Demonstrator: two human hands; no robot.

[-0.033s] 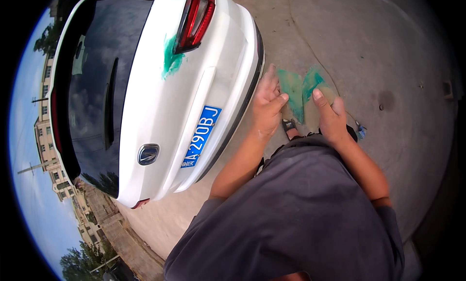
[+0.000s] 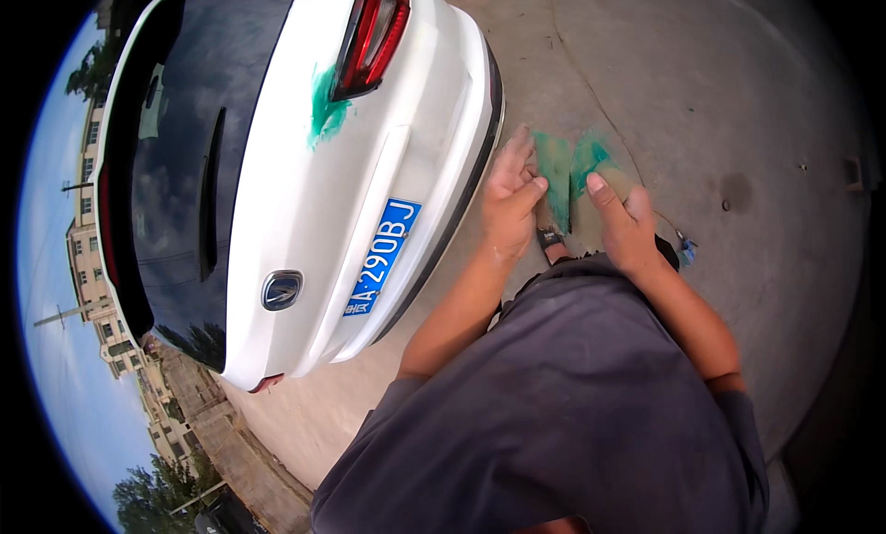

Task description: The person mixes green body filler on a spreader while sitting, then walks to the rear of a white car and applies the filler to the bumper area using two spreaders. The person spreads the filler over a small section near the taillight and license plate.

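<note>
My left hand (image 2: 510, 206) grips a flat, see-through putty spreader (image 2: 556, 169) between thumb and fingers, and green putty covers much of its face. A second putty spreader (image 2: 591, 156), smeared with brighter green towards its far end, is pinched in my right hand (image 2: 628, 225). The two spreaders are side by side in front of my body, their inner edges close together; I cannot tell whether they touch. To the left, a green putty patch (image 2: 328, 109) lies on the white car's body (image 2: 369, 137), beside the red tail light (image 2: 374, 36).
The car's rear bumper (image 2: 475, 119) is just left of my left hand. A thin cable (image 2: 591, 96) runs across the concrete floor (image 2: 738, 100) to a small blue object (image 2: 688, 250) beyond my right wrist. My foot (image 2: 556, 248) shows under the spreaders. Buildings (image 2: 101, 294) stand far left.
My right hand and its spreader have shifted slightly left, towards the other one. The left spreader has turned a little and shows a narrower face. The car is unchanged.
</note>
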